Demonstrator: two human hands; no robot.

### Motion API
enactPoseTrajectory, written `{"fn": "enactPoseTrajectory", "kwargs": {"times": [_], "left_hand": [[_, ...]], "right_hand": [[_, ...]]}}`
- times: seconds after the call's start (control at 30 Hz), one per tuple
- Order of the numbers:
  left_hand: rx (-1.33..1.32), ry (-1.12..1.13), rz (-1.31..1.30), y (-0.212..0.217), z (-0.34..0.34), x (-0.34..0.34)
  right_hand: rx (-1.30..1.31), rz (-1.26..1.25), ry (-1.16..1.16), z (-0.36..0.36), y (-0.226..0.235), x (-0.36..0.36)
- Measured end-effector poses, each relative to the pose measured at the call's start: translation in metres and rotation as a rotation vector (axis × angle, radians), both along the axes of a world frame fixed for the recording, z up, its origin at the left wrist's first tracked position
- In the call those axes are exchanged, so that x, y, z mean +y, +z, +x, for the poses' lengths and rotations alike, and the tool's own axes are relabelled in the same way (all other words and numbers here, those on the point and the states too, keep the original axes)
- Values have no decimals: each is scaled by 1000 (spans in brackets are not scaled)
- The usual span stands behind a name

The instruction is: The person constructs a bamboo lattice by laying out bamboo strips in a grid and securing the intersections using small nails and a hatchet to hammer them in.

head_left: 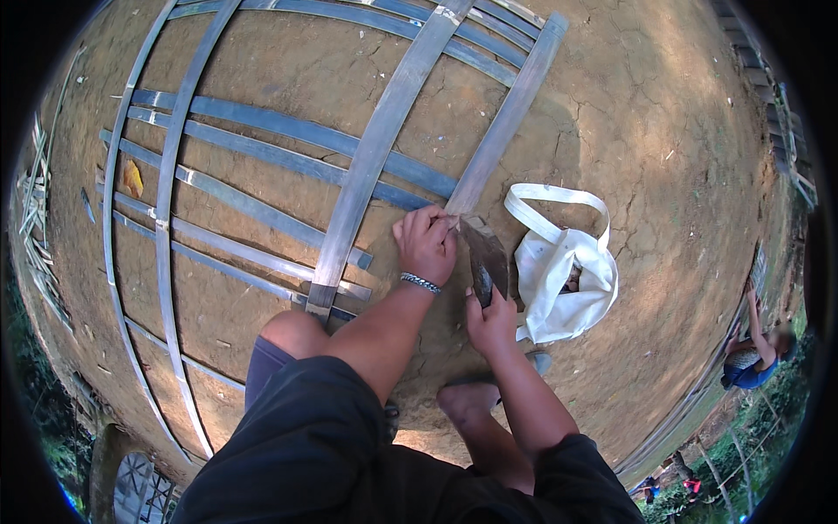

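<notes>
My left hand (425, 244), with a chain bracelet at its wrist, is closed at the near end of a flat bamboo slat (506, 118). Its fingertips meet the slat's end, beside the blade. In my right hand (491, 321) is a broad, dark-bladed machete (485, 251); the fist hides most of its handle. The blade points away from me, its tip close to the slat's end and my left fingers. Left of my hands, more long slats (371, 157) lie crossed over thinner strips (262, 131) in an open lattice on the ground.
A white cloth bag (567, 293) with a looped strap stands right of the machete, dark pieces inside. My bare foot (469, 402) is near it. A yellow leaf (133, 178) and a pile of strips (37, 218) lie left. Another person (752, 362) is at the far right.
</notes>
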State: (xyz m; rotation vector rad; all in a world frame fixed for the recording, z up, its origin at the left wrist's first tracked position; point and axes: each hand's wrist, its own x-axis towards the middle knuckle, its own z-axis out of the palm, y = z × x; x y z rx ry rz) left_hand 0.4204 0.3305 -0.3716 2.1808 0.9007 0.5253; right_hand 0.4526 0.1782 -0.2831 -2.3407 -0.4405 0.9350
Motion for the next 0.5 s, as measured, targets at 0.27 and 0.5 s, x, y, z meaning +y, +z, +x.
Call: {"fn": "enactPoseTrajectory", "kwargs": {"times": [0.27,0.5], "left_hand": [[-111,63,-1,-5,1,-2],[-106,84,15,-8,3,-2]], "right_hand": [[-168,41,58,1,-7,0],[-184,239,55,-1,-1,-3]]}}
